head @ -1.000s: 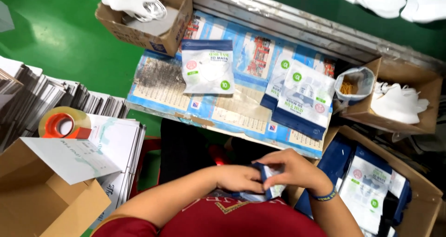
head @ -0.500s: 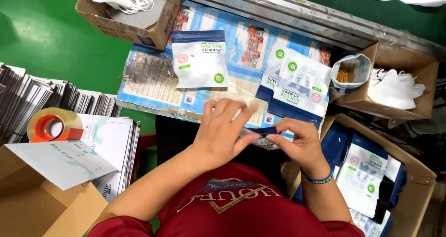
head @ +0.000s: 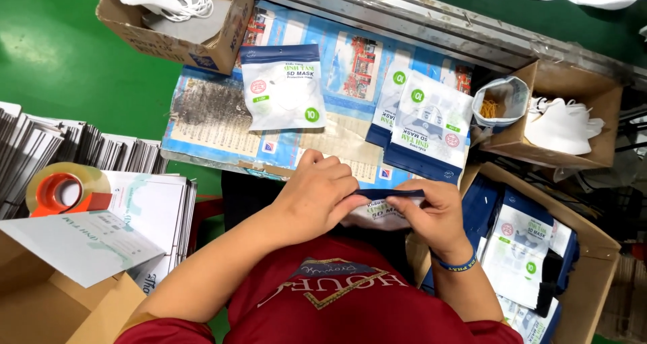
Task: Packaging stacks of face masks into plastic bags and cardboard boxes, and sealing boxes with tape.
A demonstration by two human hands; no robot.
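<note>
- While both hands are working close to the red shirt, the left hand (head: 317,196) and right hand (head: 435,212) are pinching the dark blue top edge of a mask pouch (head: 381,212) between them, fingers closed on it.
- Another filled pouch (head: 283,88) is lying flat on the blue-covered table (head: 202,125) ahead.
- More pouches (head: 428,125) are sitting stacked to the right, just beside a cardboard box of white masks (head: 563,121).
- An orange tape roll (head: 60,189) is resting far left.

Tape roll (head: 60,190) left, pouch (head: 283,88) on table (head: 202,108)
</note>
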